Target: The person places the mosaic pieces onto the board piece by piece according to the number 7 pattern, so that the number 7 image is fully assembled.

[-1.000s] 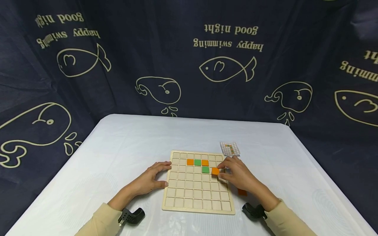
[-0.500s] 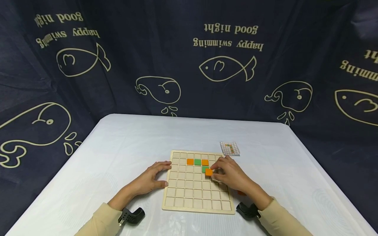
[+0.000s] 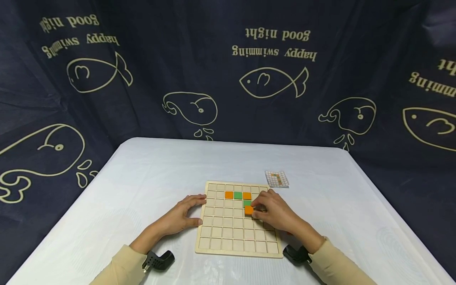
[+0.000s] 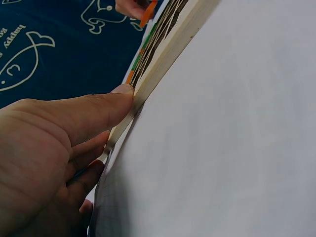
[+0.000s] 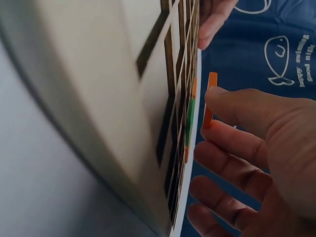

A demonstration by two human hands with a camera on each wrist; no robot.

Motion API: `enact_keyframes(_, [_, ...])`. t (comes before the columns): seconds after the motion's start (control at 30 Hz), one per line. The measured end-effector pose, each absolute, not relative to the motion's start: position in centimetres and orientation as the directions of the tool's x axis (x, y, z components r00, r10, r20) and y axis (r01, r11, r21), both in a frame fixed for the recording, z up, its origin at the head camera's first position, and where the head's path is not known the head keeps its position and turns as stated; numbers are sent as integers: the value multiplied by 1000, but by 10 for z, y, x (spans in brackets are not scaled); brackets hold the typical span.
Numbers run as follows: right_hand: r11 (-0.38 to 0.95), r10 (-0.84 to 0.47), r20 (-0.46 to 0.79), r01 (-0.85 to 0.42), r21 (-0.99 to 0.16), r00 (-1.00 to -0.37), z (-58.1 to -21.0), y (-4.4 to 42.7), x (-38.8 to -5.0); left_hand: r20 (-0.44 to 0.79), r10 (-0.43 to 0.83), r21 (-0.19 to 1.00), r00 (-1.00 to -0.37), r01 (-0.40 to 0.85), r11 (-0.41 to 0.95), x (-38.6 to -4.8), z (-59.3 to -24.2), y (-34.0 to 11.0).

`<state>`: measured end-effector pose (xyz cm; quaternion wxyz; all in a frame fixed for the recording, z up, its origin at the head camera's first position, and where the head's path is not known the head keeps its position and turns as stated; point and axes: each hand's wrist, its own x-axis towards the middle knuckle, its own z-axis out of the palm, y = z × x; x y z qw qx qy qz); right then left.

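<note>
A square wooden grid board (image 3: 221,232) lies on the table. My left hand (image 3: 181,217) rests at its left edge; the left wrist view shows the thumb (image 4: 111,106) against the rim, fingers fairly straight. Between thumb and fingertips, my right hand (image 3: 273,210) pinches an orange square tile (image 3: 248,210). In the right wrist view this orange tile (image 5: 211,96) is held slightly above the board. In the grid sit an orange tile (image 3: 229,194), a green tile (image 3: 238,195) and another orange tile (image 3: 247,195) in a row. Below the last is a second green tile (image 3: 247,203), partly covered by fingers.
Behind the board's far right corner lies a small printed grid card (image 3: 276,179). An orange-red piece (image 3: 289,233) shows a sliver under the right forearm. White cloth covers the table (image 3: 178,162), and a dark printed curtain (image 3: 228,114) hangs behind it.
My right hand has carried the orange tile leftward over the board, to just below the second green tile. The left hand has stayed at the board's edge.
</note>
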<state>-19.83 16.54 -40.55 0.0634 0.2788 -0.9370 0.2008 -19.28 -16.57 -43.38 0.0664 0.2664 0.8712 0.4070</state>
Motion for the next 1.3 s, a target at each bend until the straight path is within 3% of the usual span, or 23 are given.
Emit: enact_keyframes(1.3, [748,-553,253,-607,-270,-794,-410,163,-201,93,517,751,-851,401,524,-194,-433,-165])
